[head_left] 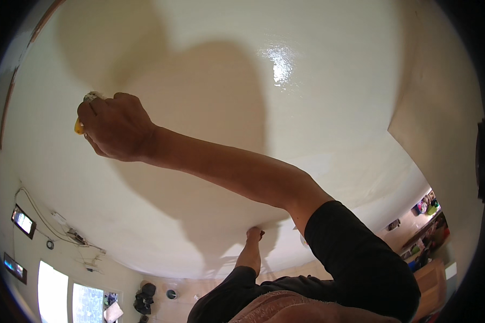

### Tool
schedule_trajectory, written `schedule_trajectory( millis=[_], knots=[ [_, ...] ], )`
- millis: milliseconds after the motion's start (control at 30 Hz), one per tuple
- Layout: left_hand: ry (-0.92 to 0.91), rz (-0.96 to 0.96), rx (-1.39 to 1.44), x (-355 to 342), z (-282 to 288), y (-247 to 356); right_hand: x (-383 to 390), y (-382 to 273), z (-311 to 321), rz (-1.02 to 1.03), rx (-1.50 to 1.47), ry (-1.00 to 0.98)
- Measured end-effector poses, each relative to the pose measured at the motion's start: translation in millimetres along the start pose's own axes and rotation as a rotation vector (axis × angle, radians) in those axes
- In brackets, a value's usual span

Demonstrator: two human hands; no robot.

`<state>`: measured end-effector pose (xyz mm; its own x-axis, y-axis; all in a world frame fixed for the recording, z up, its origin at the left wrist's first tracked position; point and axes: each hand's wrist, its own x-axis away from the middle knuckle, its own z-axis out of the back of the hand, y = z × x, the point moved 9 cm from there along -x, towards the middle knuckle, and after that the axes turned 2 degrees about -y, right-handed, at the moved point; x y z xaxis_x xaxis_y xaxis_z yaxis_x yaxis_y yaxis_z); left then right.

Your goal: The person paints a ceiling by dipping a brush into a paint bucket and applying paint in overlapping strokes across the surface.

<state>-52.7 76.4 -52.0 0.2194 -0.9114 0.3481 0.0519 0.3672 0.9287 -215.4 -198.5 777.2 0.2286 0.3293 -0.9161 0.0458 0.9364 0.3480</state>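
My right hand (116, 124) is at the upper left, fingers wrapped round a tool (78, 126) with a yellow part and a pale, mottled part, mostly hidden by the fingers. It is over a large off-white wall surface (334, 91), which has a glossy patch and broad shadows. My bare arm crosses the view from a black sleeve at the lower right. What looks like my left hand (255, 233) is small at the lower middle, against the white surface; its fingers are too small to make out.
A folded edge (409, 151) runs down the right. At the lower left are two screens (24, 219), cables and a bright window (54, 290). Black bags (144, 301) and a small container (171, 294) sit on the tiled floor. Clutter and a wooden piece (431, 285) show lower right.
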Motion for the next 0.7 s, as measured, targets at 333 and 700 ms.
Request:
schedule_trajectory(
  millis=[333,700],
  knots=[
    [0.204,0.586,0.603,34.0,-3.9,-12.5,73.3,125.8,223.2,-0.255,0.109,0.276],
    [0.007,-0.217,-0.097,11.3,-9.5,17.9,207.4,113.5,517.3,-0.73,0.457,0.61]
  ],
)
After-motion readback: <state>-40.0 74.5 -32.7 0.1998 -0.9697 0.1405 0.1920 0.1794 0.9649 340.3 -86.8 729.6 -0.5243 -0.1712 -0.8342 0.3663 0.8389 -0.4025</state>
